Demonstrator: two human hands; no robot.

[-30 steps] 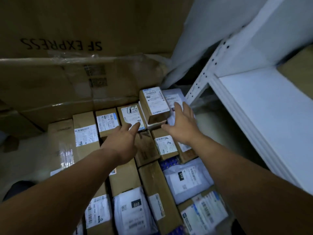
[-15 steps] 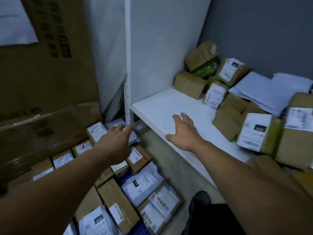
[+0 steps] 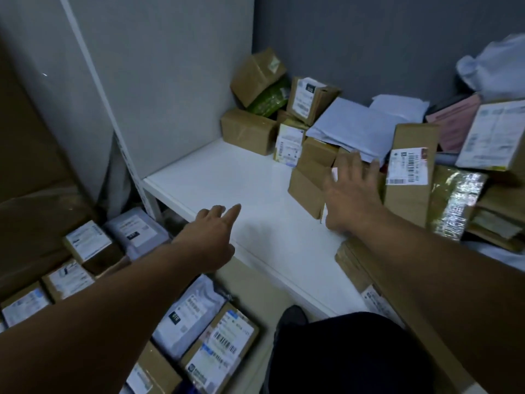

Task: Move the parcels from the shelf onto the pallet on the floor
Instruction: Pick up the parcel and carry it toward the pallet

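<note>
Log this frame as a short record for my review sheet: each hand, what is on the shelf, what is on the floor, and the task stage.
left hand: open, empty, above the front edge of the white shelf board
right hand: open, fingers spread, at the small brown cardboard box; contact cannot be told
shelf: brown cardboard parcels and pale flat mailers piled at the back and right
floor: labelled cardboard box and white plastic mailer bag among the laid parcels; pallet hidden
stage: no parcel in hand

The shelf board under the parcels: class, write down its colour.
The shelf board is plain white; the head view shows it best.
</note>
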